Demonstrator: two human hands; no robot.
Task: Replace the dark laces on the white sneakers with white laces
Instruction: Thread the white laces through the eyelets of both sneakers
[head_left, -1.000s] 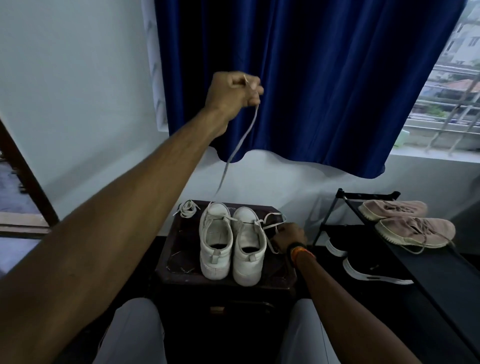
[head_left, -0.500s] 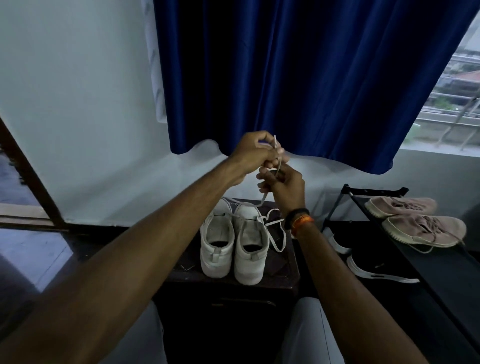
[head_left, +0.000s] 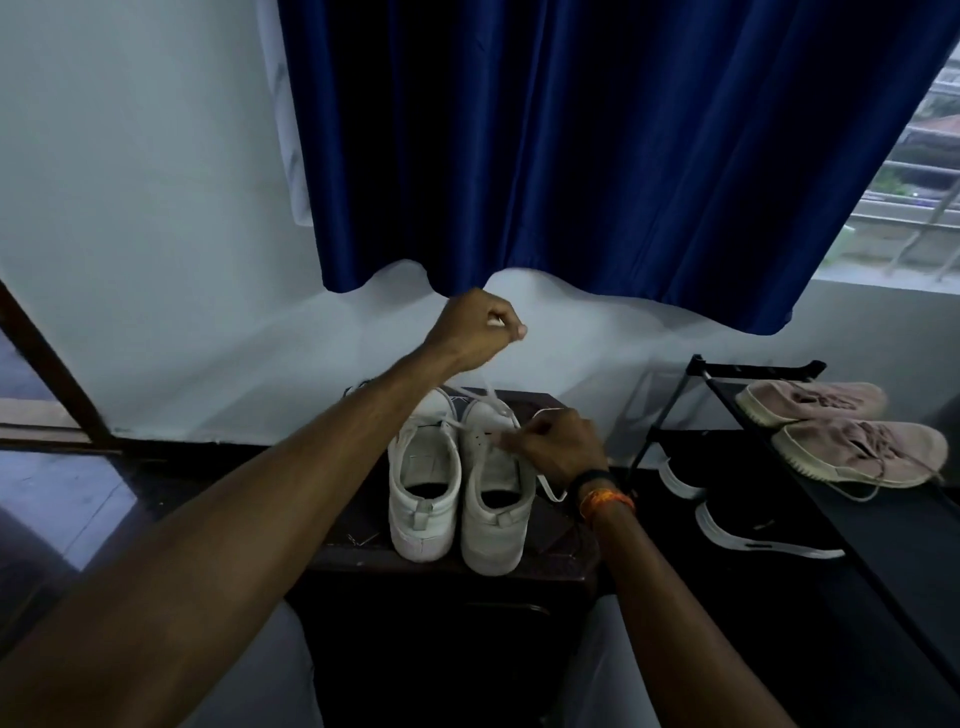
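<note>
Two white sneakers stand side by side, heels toward me, on a dark wooden stool (head_left: 561, 551): the left sneaker (head_left: 423, 483) and the right sneaker (head_left: 491, 499). A white lace (head_left: 488, 397) runs up from the right sneaker's eyelets into my left hand (head_left: 475, 330), which grips its end in a fist above the toes. My right hand (head_left: 558, 449) rests against the right sneaker's side and pinches the lace at the eyelets; a loop of lace hangs below it. No dark lace shows.
A black shoe rack (head_left: 753, 369) stands at right with a pair of pink sneakers (head_left: 852, 441) on top and dark shoes with white soles (head_left: 748, 535) below. A blue curtain (head_left: 571, 156) hangs behind. My knees are under the stool's front edge.
My left hand came down from high up to meet the right one, then moved slightly left with the lace. My right hand rose to it and has dropped back onto the right sneaker.
</note>
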